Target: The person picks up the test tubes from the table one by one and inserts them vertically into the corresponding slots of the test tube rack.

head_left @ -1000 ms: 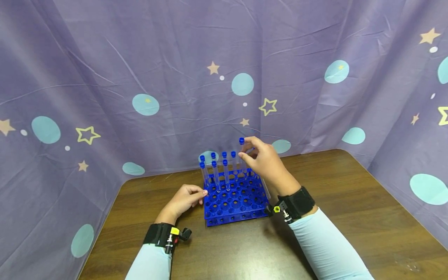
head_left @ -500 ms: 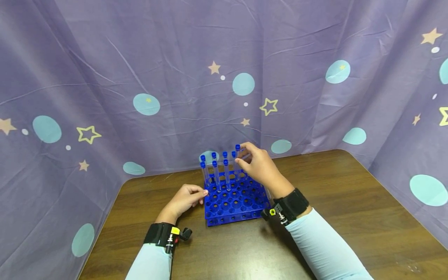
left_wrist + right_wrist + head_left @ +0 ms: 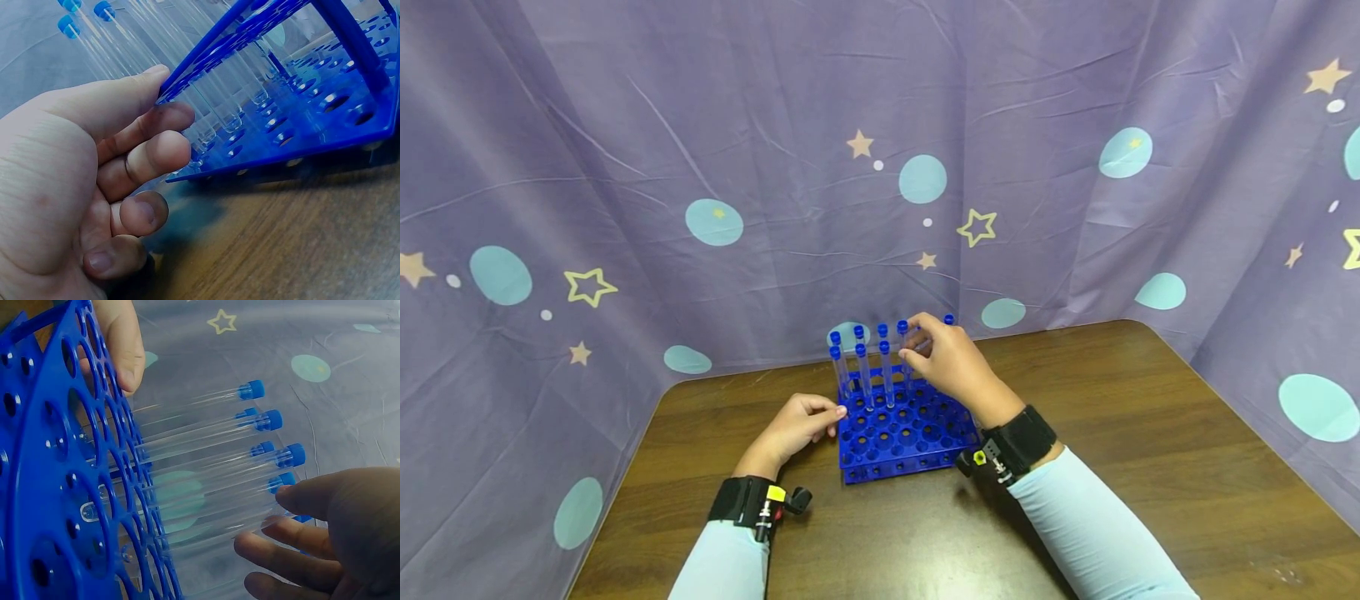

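A blue test tube rack (image 3: 910, 462) stands on the table. My left hand (image 3: 797, 425) pinches its left edge, thumb on top of the upper plate and index finger under it in the left wrist view. My right hand (image 3: 953, 362) pinches a clear test tube (image 3: 281, 481) just below its blue cap. That tube stands upright at the rack, right of the front-row tubes, and its cap (image 3: 902, 327) overlaps a back-row tube in the head view. Several capped tubes (image 3: 864, 379) stand in two rows at the rack's back left.
Another blue cap (image 3: 949, 320) shows behind my right hand. The rack's front holes (image 3: 883, 437) hold no tubes. A purple curtain (image 3: 775, 275) hangs right behind the wooden table (image 3: 880, 542).
My right hand has brought the test tube down and to the left, from above the back row into line with the front-row tubes. The left hand stays on the rack's edge.
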A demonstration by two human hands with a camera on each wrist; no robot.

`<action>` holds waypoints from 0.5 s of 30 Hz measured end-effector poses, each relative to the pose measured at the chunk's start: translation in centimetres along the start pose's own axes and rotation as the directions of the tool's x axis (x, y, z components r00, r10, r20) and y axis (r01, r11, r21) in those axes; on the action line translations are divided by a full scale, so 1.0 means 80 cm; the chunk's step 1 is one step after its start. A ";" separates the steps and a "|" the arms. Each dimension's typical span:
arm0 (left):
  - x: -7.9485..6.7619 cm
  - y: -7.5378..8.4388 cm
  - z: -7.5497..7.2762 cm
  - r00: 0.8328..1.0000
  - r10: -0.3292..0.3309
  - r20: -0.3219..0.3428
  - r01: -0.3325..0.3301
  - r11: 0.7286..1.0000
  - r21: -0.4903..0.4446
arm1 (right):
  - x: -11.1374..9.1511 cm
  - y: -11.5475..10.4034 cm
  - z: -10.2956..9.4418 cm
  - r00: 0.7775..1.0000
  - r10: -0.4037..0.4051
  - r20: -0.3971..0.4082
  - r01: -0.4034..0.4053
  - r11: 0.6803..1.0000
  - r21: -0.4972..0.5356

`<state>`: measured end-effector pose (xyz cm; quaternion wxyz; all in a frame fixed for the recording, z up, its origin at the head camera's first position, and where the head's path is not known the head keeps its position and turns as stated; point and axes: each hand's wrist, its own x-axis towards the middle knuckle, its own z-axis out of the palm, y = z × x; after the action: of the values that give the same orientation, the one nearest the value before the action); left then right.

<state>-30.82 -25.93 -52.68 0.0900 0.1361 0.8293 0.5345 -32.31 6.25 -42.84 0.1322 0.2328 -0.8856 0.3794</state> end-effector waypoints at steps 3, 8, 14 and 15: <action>0.000 0.000 0.000 1.000 -0.002 0.000 0.002 1.000 0.000 | -0.001 0.000 0.000 1.000 -0.002 0.000 0.002 1.000 -0.014; 0.000 -0.001 -0.001 1.000 -0.005 -0.005 0.005 1.000 0.003 | -0.001 -0.001 -0.002 1.000 -0.016 0.004 0.016 0.999 -0.037; 0.000 0.000 -0.001 1.000 -0.012 -0.006 0.012 1.000 0.002 | 0.000 0.001 -0.003 1.000 -0.004 0.019 0.005 0.998 -0.058; 0.000 0.000 0.000 1.000 -0.010 -0.006 0.010 1.000 0.000 | 0.001 0.002 -0.002 1.000 -0.004 0.021 0.005 0.998 -0.066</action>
<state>-30.86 -25.94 -52.65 0.0901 0.1301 0.8303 0.5343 -32.45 6.45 -42.83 0.1316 0.2341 -0.8985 0.3473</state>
